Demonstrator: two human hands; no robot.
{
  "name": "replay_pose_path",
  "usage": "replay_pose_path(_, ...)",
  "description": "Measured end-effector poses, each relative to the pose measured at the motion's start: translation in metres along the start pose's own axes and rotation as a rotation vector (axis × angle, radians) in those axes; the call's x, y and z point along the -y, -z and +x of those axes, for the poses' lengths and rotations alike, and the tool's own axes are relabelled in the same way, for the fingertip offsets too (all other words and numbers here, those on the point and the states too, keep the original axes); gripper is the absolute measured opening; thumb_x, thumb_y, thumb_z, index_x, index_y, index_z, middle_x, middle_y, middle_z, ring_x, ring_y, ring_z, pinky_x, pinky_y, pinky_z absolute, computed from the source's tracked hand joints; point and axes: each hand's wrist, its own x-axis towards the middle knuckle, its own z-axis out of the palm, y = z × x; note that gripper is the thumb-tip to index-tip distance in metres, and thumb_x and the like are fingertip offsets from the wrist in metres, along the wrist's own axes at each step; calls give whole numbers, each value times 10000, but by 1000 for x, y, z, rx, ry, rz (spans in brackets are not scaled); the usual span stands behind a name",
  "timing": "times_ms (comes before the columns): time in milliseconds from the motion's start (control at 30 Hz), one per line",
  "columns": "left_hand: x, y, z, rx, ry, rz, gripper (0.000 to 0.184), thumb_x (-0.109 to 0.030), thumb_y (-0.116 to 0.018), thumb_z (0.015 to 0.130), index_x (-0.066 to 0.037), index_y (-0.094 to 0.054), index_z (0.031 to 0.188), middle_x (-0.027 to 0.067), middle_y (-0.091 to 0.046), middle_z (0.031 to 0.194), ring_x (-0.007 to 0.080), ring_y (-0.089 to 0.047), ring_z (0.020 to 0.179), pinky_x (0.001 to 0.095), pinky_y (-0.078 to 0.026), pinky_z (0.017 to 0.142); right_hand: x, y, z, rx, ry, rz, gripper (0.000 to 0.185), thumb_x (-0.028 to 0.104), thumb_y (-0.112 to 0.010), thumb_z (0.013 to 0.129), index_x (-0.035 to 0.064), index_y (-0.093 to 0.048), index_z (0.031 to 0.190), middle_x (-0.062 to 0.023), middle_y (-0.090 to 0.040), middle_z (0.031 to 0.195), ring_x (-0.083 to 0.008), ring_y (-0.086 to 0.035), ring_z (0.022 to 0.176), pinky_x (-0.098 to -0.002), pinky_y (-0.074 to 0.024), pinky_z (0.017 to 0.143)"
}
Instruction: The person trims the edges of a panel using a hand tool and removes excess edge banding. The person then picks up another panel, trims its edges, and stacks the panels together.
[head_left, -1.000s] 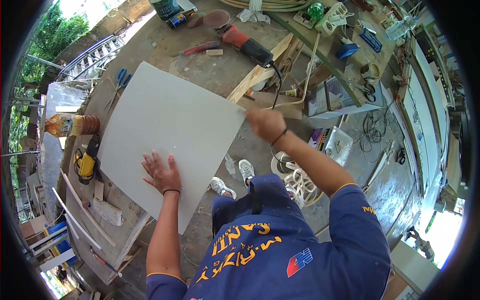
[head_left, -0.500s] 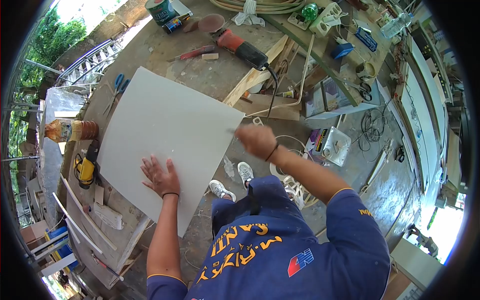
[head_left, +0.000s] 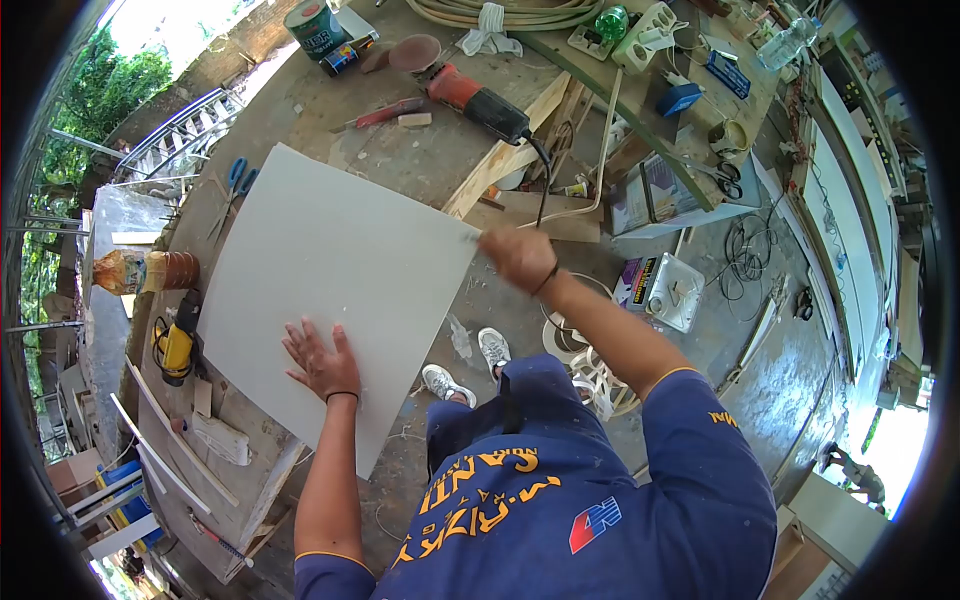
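A large pale grey sheet (head_left: 330, 250) lies on the worn workbench, its near corner jutting past the bench edge. My left hand (head_left: 322, 358) rests flat on the sheet's lower part with its fingers spread. At the sheet's right edge, near the right corner, my right hand (head_left: 517, 258) is closed and blurred by motion. Something small and thin shows at its fingertips, too smeared to make out.
Beyond the sheet lie a red and black power tool (head_left: 480, 102) and a red-handled tool (head_left: 388, 112). Blue-handled scissors (head_left: 238, 180), an orange-brown bottle (head_left: 147, 271) and a yellow tool (head_left: 175, 345) sit to the left. A carton (head_left: 655, 195) stands at the right.
My right hand moved down along the sheet's right edge, then slightly back up. My left hand stays flat on the sheet. The bench view has shifted a little.
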Motion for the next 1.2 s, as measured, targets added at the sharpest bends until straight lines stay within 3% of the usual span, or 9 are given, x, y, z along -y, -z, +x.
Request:
replay_pose_path(100, 0, 4, -5, 26, 12, -2, 682, -577, -432, 923, -210, -312, 1485, 37, -188, 1588, 262, -112, 1473, 643, -47, 1113, -11, 12, 12, 85, -403, -121, 41, 157, -555, 874, 128, -564, 847, -63, -583, 707, -219, -619, 639, -370, -463, 479)
replay_pose_path(200, -6, 9, -2, 39, 24, -7, 684, -575, -430, 924, -204, -311, 1486, 47, -189, 1587, 269, -107, 1474, 631, -36, 1121, 33, 7, -13, -35, 41, 9, 52, 183, -562, 888, 138, -577, 867, -42, -582, 714, -211, -608, 632, -350, -474, 517)
replay_pose_path(300, -6, 8, -2, 40, 22, -12, 685, -575, -431, 924, -207, -306, 1488, 44, -186, 1588, 268, -105, 1474, 631, -35, 1121, 63, 2, -22, 126, 76, 241, 56, 197, -597, 876, 141, -588, 875, -34, -581, 711, -215, -586, 609, -355, -472, 537)
replay_pose_path(367, -3, 6, -3, 37, 21, -7, 686, -574, -433, 923, -208, -305, 1489, 43, -184, 1588, 267, -105, 1474, 631, -37, 1121, 52, -5, -18, -67, 53, 226, 48, 187, -624, 858, 154, -594, 876, -31, -583, 703, -213, -584, 601, -358, -471, 543)
replay_pose_path(567, -2, 6, -3, 25, -4, -1, 639, -521, -446, 936, -206, -327, 1479, 51, -195, 1585, 278, -119, 1471, 634, -52, 1118, -30, -2, 6, -100, -553, -33, 79, 189, -580, 897, 121, -580, 938, -127, -626, 734, -337, -618, 634, -445, -484, 542)
replay_pose_path(700, -2, -2, 5, 13, -437, -105, 513, -360, -494, 937, -142, -452, 1399, 90, -306, 1539, 310, -207, 1447, 598, -121, 1122, -24, 21, -4, -186, -637, 145, 150, 191, -562, 916, 82, -570, 1018, -169, -651, 789, -380, -618, 689, -442, -499, 605)
replay_pose_path(800, -60, 7, 5, 115, -846, -227, 471, -247, -545, 898, -92, -513, 1342, 126, -371, 1501, 338, -256, 1428, 542, -176, 1126, -30, 18, -44, -322, -721, 345, 209, 160, -590, 897, 61, -568, 1080, -182, -629, 772, -338, -615, 677, -402, -493, 630)
replay_pose_path(867, -121, 14, 7, 233, -992, -280, 486, -247, -566, 883, -92, -512, 1341, 84, -348, 1518, 319, -240, 1434, 569, -153, 1133, -25, 22, -73, -104, -1054, 541, 239, 126, -612, 868, 27, -589, 1084, -146, -613, 757, -231, -596, 659, -349, -479, 640)
replay_pose_path(1200, -234, 12, 29, 522, -890, -337, 157, -230, -557, 892, -172, -694, 943, -13, -679, 1013, 184, -500, 1202, 562, -23, 1140, -19, 83, -153, -307, -1386, 986, 216, 50, -521, 901, 17, -660, 1063, -32, -648, 841, -87, -586, 643, -243, -490, 548)
